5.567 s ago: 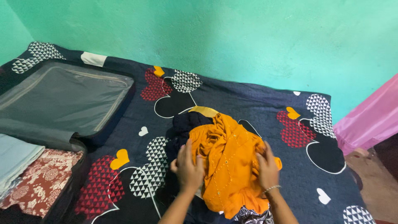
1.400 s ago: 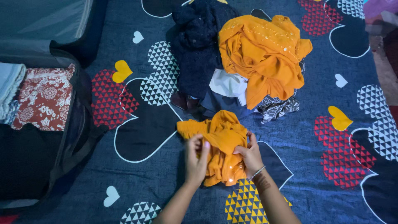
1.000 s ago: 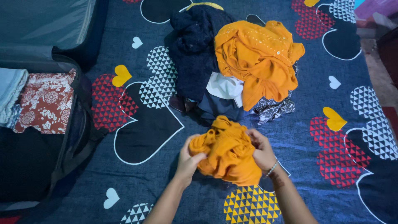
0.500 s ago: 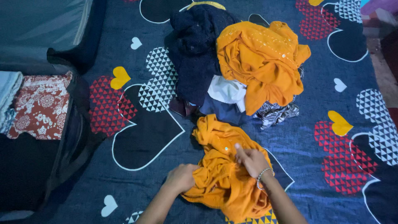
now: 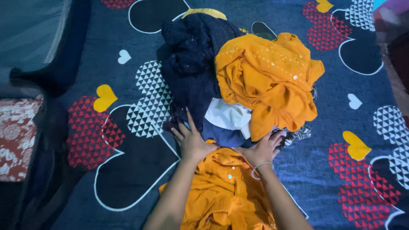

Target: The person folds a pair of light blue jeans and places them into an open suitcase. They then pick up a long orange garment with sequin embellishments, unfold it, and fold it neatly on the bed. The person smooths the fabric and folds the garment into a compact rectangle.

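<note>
An orange garment point(image 5: 223, 191) lies spread on the bed under my forearms. My left hand point(image 5: 191, 140) rests flat with fingers apart at its far edge, touching the dark navy cloth of the pile. My right hand point(image 5: 265, 148), with a bangle on the wrist, presses flat beside it against the pile's near edge. The pile holds a dark navy garment point(image 5: 191, 68), a second orange garment with small beads point(image 5: 268, 79), a white piece point(image 5: 228, 115) and a black-and-white patterned piece point(image 5: 300, 134).
The bedsheet point(image 5: 136, 170) is dark blue with red, black, yellow and white hearts. An open suitcase point(image 5: 30, 51) sits at the left with a folded red floral cloth point(image 5: 15, 136) in it. Pink fabric point(image 5: 392, 8) shows at the top right.
Both hands let go of the bunched orange garment, which now lies flatter on the sheet. They moved forward to the near edge of the clothes pile.
</note>
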